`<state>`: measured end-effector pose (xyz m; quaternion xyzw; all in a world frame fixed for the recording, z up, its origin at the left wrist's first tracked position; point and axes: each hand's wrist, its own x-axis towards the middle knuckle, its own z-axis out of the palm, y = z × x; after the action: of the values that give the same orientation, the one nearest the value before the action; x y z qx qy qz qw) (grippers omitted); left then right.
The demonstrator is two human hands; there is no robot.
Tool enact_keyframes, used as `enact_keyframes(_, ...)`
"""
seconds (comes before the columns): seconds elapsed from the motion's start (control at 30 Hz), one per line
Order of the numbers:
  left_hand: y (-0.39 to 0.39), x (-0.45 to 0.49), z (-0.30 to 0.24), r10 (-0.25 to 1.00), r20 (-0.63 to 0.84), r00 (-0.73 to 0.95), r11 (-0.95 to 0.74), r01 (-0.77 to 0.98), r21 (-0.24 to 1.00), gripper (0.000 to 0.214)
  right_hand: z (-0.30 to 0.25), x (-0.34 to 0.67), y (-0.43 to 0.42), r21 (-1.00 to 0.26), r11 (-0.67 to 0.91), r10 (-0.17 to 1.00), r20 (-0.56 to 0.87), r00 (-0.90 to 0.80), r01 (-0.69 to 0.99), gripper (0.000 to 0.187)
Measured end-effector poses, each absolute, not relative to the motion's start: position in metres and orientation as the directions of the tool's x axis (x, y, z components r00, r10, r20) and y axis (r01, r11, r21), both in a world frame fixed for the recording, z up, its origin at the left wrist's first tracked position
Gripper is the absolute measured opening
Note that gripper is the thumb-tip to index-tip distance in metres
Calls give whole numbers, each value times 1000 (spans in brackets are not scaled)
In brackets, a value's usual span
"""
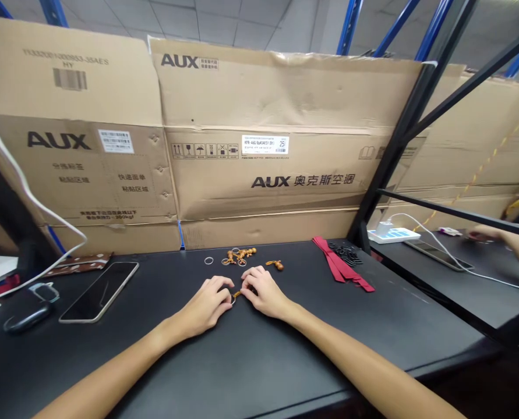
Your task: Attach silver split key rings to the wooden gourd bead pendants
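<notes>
Both my hands rest on the black table [259, 361], fingertips meeting in the middle. My left hand [209, 305] is closed in a pinch on a small metal key ring. My right hand [263, 291] pinches a small brown wooden charm [237, 294] between the two hands. Just beyond lie a loose metal ring [209, 261], a cluster of brown wooden charms with rings [239, 255] and a single charm [276, 265].
Red ribbon strips [342, 269] and a pile of small black parts [346, 253] lie right of the charms. A phone [99, 291] and a dark object [27, 314] lie at left. Cardboard boxes [263, 134] wall the back. Another person's arm [512, 241] reaches over the neighbouring table.
</notes>
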<state>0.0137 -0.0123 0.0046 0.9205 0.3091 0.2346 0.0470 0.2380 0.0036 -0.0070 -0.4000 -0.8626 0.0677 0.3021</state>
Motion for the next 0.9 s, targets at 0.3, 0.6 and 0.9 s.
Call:
enact_keyframes(0.3, -16, 11, 6, 637, 422, 646, -760, 617, 203, 17, 4, 243, -13, -210, 711, 669, 495, -555, 671, 15)
enact_keyframes(0.6, 9, -3, -17, 829, 330, 452, -526, 830, 186, 62, -5, 246, 3, -225, 511, 839, 339, -425, 829, 54)
enact_keyframes(0.9, 6, -2, -12, 838, 259, 481, -533, 822, 199, 67, 0, 248, -6, -323, 530, 842, 94, -531, 784, 76)
